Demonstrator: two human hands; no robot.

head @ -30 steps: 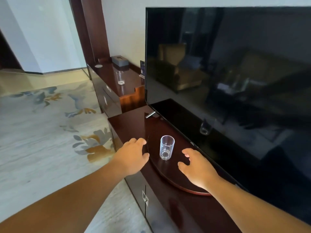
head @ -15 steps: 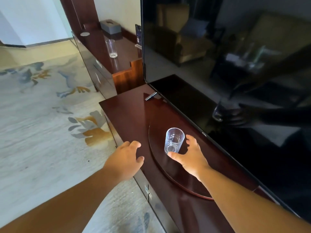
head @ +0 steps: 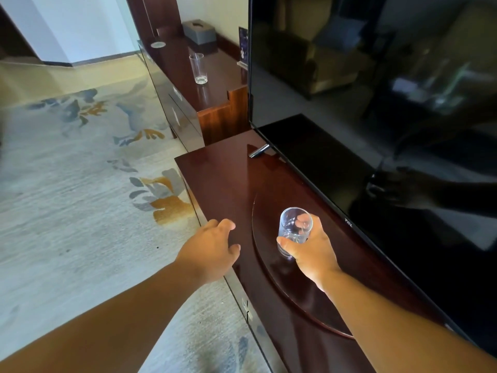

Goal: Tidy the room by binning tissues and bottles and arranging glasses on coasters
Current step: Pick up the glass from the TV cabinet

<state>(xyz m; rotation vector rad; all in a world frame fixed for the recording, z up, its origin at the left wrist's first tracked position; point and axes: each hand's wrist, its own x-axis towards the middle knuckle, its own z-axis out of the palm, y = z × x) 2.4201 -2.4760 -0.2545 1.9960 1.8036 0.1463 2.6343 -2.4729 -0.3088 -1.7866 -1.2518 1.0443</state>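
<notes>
My right hand (head: 309, 247) is wrapped around a clear empty glass (head: 294, 226), tilted a little, over the round swivel plate (head: 265, 265) of the dark wooden TV cabinet (head: 220, 184). My left hand (head: 211, 247) hovers open over the cabinet's front edge, holding nothing. A second clear glass (head: 198, 68) stands upright on the lower cabinet farther back. Beyond it lies a small round coaster (head: 158, 44) near that cabinet's front edge, and a grey tissue box (head: 199, 30) sits by the wall.
A large black TV (head: 363, 103) stands right behind the glass, its foot (head: 258, 151) on the cabinet top. To the left is a patterned carpet (head: 80, 170). A small card stand (head: 242, 47) is beside the TV's left edge.
My right hand has closed on the near glass and tilted it off the plate. My left hand has stayed open by the cabinet's front edge. The view has shifted closer and downward.
</notes>
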